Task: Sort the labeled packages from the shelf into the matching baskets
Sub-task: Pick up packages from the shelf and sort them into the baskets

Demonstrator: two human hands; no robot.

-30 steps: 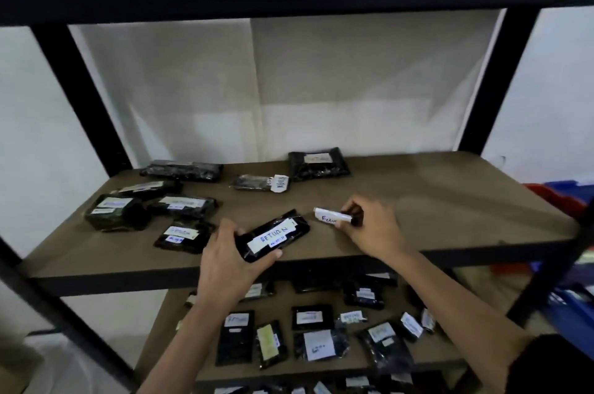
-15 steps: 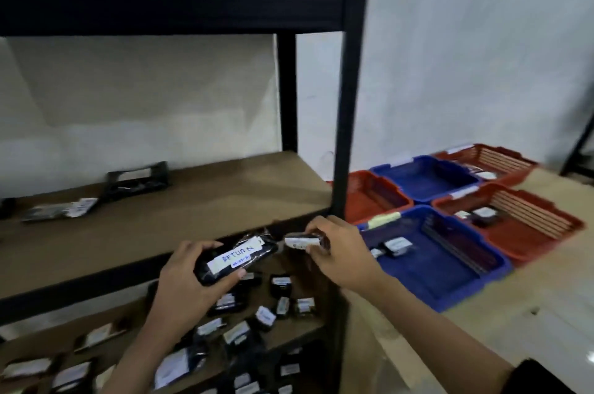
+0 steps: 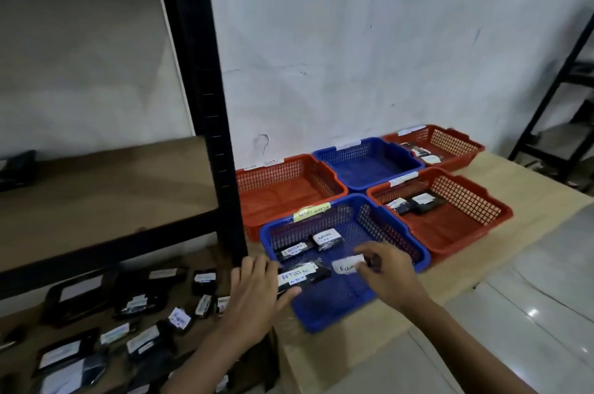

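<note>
Both hands over blue basket (image 3: 414,252), each holding a package.
Left hand (image 3: 254,294) grips RETURN package (image 3: 303,276); right hand (image 3: 387,274), at 3 o'clock, pinches small package (image 3: 347,266). Probably light, slippery film; hold by edges.

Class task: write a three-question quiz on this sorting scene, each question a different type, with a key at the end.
1. True or false: the left hand holds a package labeled RETURN over the near blue basket.
2. How many baskets are in view in all?
A) four B) five C) six
3. Fill in: the right hand pinches a small package over the near ____ basket.

Key
1. True; its fingers are curled round the package.
2. B; three red and two blue.
3. Blue; two labeled packages already lie inside it.
</note>
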